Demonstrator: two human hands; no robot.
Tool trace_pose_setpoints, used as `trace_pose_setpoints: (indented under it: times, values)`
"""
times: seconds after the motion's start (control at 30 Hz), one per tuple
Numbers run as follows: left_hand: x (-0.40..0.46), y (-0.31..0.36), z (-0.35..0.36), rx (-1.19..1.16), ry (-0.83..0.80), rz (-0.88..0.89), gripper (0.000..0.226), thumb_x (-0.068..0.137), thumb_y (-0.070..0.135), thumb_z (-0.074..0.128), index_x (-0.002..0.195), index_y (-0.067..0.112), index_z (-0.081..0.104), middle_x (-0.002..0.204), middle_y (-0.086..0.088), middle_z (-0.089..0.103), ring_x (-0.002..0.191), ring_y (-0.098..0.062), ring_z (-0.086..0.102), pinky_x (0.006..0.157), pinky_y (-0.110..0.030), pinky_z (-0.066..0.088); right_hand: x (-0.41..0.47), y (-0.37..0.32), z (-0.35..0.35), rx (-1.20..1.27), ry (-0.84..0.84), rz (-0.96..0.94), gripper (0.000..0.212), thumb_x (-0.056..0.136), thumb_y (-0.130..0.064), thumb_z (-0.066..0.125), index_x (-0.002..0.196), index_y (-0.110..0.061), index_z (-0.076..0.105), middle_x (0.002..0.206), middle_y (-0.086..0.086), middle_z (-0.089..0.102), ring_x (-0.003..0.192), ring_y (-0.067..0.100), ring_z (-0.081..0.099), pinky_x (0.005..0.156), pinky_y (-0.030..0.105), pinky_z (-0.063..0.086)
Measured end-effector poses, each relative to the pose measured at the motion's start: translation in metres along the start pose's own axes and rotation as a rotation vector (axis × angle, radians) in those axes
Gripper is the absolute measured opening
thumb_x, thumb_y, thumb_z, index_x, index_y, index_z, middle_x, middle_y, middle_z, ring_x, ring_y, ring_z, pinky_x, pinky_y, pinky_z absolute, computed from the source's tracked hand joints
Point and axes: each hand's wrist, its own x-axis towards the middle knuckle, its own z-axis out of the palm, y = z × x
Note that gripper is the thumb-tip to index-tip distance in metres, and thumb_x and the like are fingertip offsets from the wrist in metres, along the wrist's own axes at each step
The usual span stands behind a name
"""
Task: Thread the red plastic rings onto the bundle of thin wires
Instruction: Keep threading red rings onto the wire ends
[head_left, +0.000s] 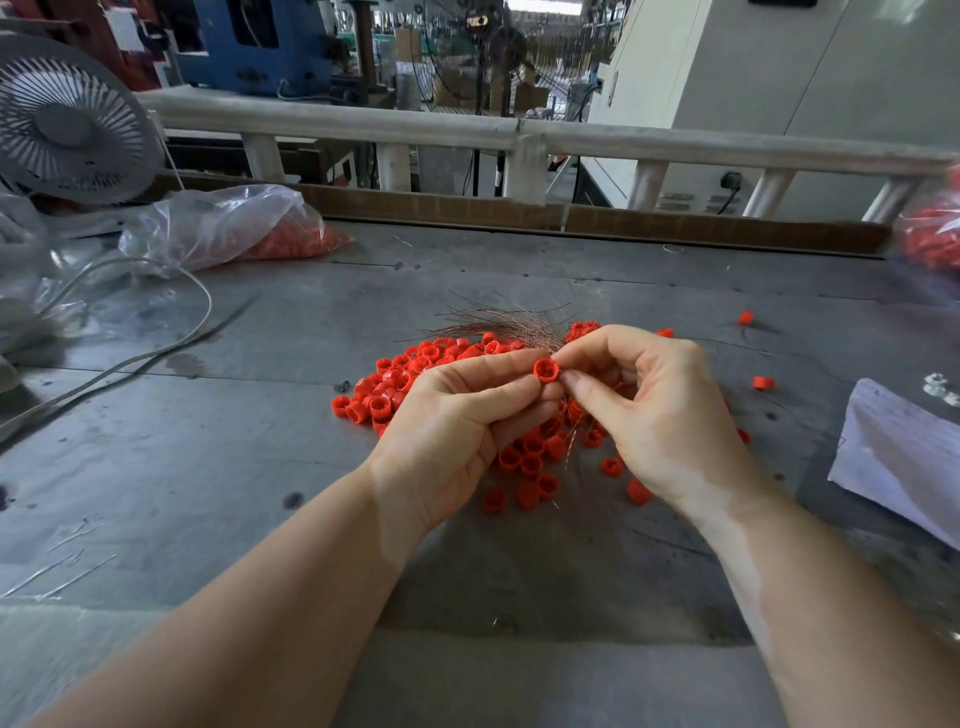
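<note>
My left hand (457, 415) pinches one red plastic ring (546, 370) between thumb and forefinger, its opening facing me. My right hand (654, 410) meets it from the right, fingertips closed at the ring's edge on a bundle of thin coppery wires (498, 325) that fans out behind the hands to the upper left. A few wire ends hang below the hands. Under and around both hands lies a pile of several loose red rings (395, 384) on the grey metal table (260, 441).
A clear plastic bag of red rings (234, 228) lies at the back left beside a grey fan (67, 119) and a white cable (156, 270). Another bag of red rings (930, 234) sits at the right edge. White paper (904, 452) lies to the right. Stray rings (763, 383) dot the table.
</note>
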Motion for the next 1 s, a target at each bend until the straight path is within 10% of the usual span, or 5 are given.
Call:
trace_pose_setpoints:
  times: [1.0]
  values:
    - [0.0009,-0.0003,0.0005,-0.005,-0.016,0.006,0.022,0.074,-0.006,0.055,0.093,-0.001,0.066,0.072,-0.010,0.070,0.066,-0.012,0.069,0.062,-0.019,0.057,-0.0005,-0.0017,0.0028,0.131,0.020,0.072,0.017,0.083,0.001,0.066,0.079,-0.015,0.067,0.071,-0.005,0.069,0.063,-0.001,0.061,0.061,0.009,0.045]
